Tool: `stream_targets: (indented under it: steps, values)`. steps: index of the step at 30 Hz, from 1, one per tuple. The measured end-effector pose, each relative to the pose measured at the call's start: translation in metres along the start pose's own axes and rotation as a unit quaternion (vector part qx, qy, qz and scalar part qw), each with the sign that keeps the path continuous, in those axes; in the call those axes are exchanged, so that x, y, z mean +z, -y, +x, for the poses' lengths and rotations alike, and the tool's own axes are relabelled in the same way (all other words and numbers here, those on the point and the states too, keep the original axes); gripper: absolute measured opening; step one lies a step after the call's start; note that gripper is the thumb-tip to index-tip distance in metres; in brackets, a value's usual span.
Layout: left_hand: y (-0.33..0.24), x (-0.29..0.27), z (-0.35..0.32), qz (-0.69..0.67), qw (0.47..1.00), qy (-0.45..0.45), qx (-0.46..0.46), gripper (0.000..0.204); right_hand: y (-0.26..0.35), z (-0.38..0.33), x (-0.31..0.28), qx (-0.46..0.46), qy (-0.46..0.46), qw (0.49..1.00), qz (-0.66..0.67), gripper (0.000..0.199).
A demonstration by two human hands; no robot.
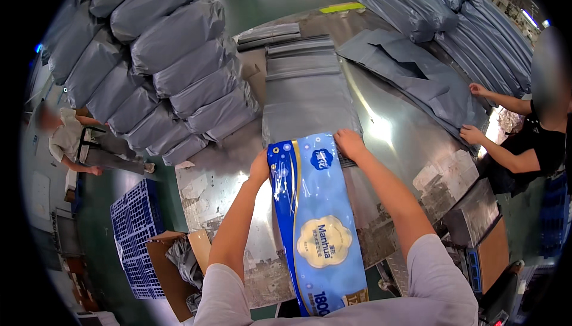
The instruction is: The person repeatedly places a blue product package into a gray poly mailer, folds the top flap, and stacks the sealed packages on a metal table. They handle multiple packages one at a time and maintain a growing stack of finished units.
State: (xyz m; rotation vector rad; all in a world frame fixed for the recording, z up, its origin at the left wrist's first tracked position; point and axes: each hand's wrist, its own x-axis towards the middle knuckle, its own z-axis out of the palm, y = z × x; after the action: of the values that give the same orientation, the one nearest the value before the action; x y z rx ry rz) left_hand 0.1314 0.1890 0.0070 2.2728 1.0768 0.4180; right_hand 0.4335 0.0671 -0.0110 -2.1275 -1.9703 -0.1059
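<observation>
Left grip at eleven o'clock and right grip at one pinch a long blue plastic package, grey plastic bags at twelve.

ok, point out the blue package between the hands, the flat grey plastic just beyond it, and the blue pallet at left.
Blue package (319,201): head view, front film above the cream label.
Flat grey plastic (308,103): head view, middle of the upper surface.
Blue pallet (137,231): head view, gridded face.
</observation>
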Motion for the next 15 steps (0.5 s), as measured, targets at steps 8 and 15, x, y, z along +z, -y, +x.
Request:
stream_targets:
  steps: [8, 15]
  values:
    - [0.002, 0.024, 0.079, 0.351, 0.922, -0.082, 0.142, 0.020, -0.030, 0.032, 0.013, 0.210, -0.015, 0.925, 0.316, 0.011]
    - [0.000, 0.018, 0.055, 0.147, 0.972, -0.172, -0.071, 0.009, -0.010, -0.037, -0.029, 0.119, -0.068, 0.877, 0.460, 0.015]
